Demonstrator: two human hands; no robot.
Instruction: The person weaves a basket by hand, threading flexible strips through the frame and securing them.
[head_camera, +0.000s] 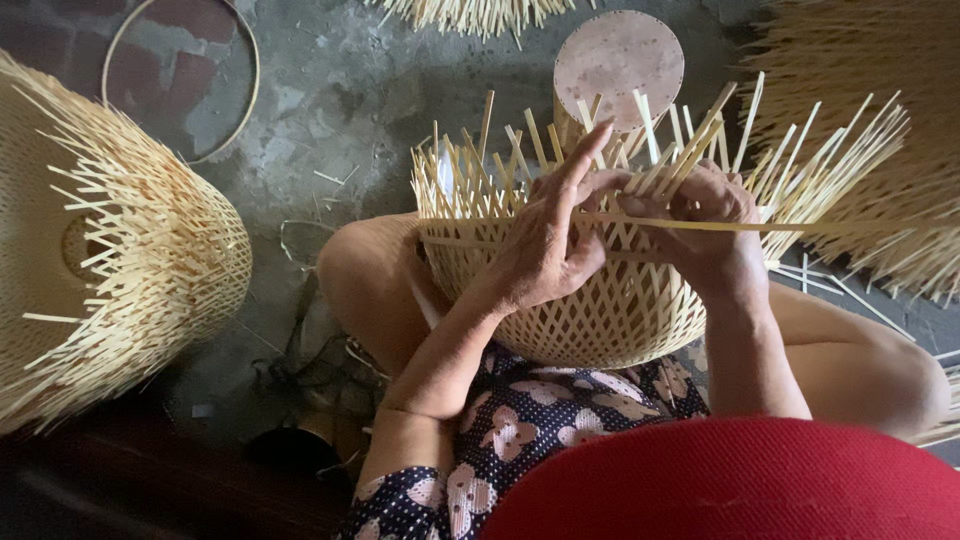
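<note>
Head view, both hands on basket (600, 320), bamboo strip (740, 227) lying left-right

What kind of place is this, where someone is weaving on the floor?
Probably a home basket-weaving workshop. Both hands, left hand and right hand, work a half-woven bamboo basket on the person's lap, with another unfinished basket and a loose hoop on the rough concrete floor.

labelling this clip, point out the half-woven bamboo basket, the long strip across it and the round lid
half-woven pale bamboo basket (600, 320), head view, woven lower wall
long thin bamboo strip (780, 227), head view, free stretch
round brownish lid (618, 62), head view, centre
</note>
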